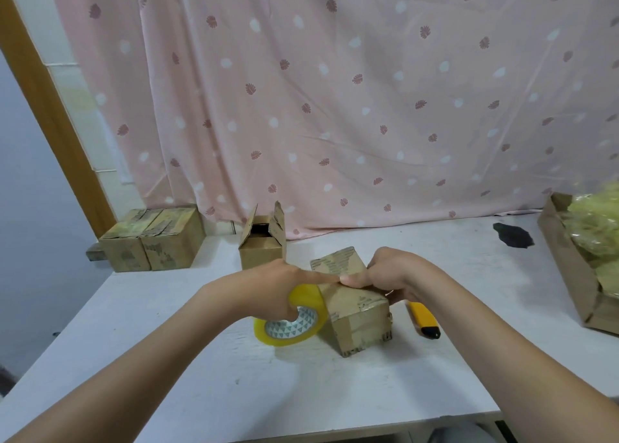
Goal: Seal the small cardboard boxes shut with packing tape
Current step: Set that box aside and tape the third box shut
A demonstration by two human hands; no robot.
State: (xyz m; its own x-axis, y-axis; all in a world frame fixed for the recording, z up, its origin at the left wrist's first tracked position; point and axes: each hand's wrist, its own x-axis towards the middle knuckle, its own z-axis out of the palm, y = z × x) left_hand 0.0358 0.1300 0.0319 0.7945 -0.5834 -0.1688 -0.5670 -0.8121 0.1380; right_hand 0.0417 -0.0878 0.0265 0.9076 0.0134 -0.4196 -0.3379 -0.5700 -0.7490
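The box (351, 300) is being held tilted on the bench (201, 375), one corner down, between the two hands. The tape roll (291, 315) is being gripped by the left hand (278, 281), fingers curled through its core, index finger stretched out along the box's top edge. The box is being clasped from the far right side by the right hand (388, 271), thumb pressed to that same edge, tip to tip with the left index finger. The roll is being kept hard against the box's left face, so the strip is probably being run rightward along the box's long axis. A cutter (423, 320) is lying just beside the right wrist. An open box (263, 241) is waiting behind, flaps up.
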